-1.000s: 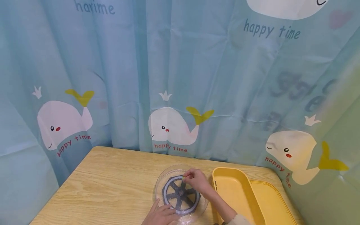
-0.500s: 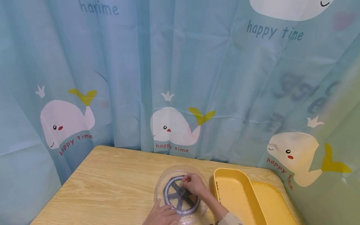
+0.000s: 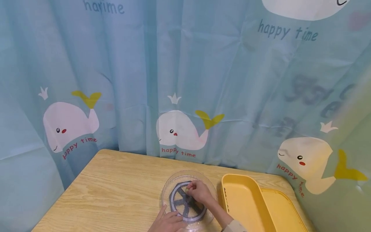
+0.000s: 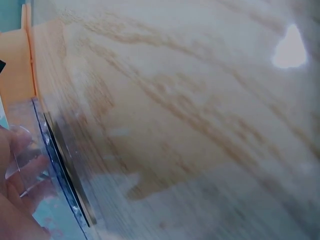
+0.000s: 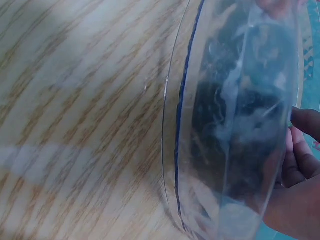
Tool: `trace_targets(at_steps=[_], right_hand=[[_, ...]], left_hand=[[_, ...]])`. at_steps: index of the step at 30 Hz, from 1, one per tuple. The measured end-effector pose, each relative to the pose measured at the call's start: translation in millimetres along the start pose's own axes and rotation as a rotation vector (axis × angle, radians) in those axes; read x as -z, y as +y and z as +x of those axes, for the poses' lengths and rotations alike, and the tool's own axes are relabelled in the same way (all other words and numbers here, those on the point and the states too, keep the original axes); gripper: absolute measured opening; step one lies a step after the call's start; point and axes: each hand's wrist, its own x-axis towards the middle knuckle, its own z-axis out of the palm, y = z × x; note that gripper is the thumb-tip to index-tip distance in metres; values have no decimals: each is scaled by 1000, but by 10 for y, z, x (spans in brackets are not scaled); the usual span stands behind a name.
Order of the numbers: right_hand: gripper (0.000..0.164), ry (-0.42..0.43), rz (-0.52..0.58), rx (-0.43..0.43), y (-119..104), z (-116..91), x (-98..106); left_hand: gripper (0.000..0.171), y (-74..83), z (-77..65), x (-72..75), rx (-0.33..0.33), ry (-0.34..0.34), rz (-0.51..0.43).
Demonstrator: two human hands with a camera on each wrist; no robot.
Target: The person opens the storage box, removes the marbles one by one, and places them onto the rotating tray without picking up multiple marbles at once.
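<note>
A clear round plastic container sits on the table in the head view, with a dark six-spoked wheel shape inside a pale ring showing through it. At its near left, my left hand rests with fingers spread over the edge. My right hand is over the upper right part, thumb and forefinger pinched together on a small yellowish piece, mostly hidden by the fingertips. In the right wrist view, the clear side wall stands before the right hand's fingers. The left wrist view shows the left fingers at the container.
A deep yellow tray stands just right of the container, beside the right forearm. Next to it lies a flat yellow lid. The wooden table ends at a blue whale-print curtain behind and at the sides.
My right hand has moved a little inward and down from the ring's top edge, still pinching. The left hand has stayed in place on the container. The camera has shifted slightly.
</note>
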Motion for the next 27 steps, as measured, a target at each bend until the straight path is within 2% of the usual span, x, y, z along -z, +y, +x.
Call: trace_targets(at_steps=[7, 15, 20, 27], right_hand=[[8, 7, 1, 13, -2, -1, 10], [8, 5, -13, 24, -7, -1, 18], [8, -11, -17, 14, -9, 0, 30], [9, -14, -2, 25, 8, 1, 21]], left_hand=[[39, 6, -6, 18, 7, -13, -19], [42, 13, -2, 27, 53, -49, -46], [40, 19, 16, 49, 50, -60, -31], [37, 8, 7, 47, 33, -41, -24]])
